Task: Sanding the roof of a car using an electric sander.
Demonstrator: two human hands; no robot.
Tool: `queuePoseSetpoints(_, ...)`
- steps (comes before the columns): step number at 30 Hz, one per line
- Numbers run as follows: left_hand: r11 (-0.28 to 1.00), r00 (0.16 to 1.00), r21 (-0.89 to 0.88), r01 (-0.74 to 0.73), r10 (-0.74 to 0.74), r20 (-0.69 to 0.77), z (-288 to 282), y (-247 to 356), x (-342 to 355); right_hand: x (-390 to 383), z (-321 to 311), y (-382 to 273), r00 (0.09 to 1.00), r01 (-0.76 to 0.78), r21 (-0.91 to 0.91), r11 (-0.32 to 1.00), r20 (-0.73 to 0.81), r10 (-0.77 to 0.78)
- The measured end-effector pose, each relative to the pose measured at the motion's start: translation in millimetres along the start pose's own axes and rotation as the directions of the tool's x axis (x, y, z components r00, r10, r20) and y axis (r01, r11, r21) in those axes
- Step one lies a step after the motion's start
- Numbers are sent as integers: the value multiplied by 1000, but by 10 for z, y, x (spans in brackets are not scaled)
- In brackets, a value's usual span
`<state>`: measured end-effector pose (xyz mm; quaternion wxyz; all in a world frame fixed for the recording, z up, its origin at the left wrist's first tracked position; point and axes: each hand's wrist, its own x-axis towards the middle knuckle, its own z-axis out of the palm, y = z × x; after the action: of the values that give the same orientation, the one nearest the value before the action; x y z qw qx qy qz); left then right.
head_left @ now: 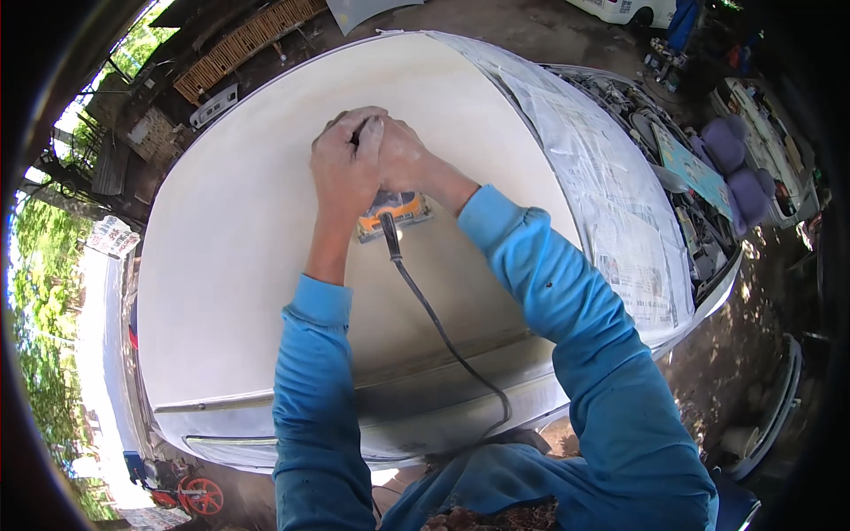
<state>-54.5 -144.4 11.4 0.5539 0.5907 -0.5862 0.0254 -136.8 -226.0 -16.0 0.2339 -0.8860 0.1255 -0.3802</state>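
Observation:
My left hand and my right hand are closed together over an orange and black electric sander. Most of its body is hidden beneath them; the rear end and part of the flat base show near my wrists. It rests on the pale, dusty roof of a car. From the back of the sander a black power cord runs toward me, crossing the roof's near edge and curling down by my waist. Both forearms, in blue sleeves, reach forward over the roof.
Newspaper and plastic masking covers the windshield to the right. Beyond it lies the exposed engine bay, with purple objects beside it. A slatted bamboo bench stands at the far left, and a red wheel at lower left.

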Motion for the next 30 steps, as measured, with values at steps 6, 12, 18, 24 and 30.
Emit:
queuePoseSetpoints(6,993,993,-65,-94,98,60,396,626,-422,-873,-473,-67,992,16,81,997,-125,-5)
queuePoseSetpoints(12,984,975,-134,-121,143,169,1176,962,-383,-1419,-1131,265,953,-167,228,959,-211,217)
queuePoseSetpoints(18,977,959,-151,-152,182,215,1987,700,161,-1219,-1572,1081,820,-524,113,844,-200,536)
queuePoseSetpoints(24,977,976,-159,-142,165,144,2416,28,973,-437,-1631,2078,861,-495,10,869,-132,492)
queuePoseSetpoints(30,965,954,-59,-256,262,146,2412,-971,1786,835,-1080,3204,969,134,-427,894,-134,-209)
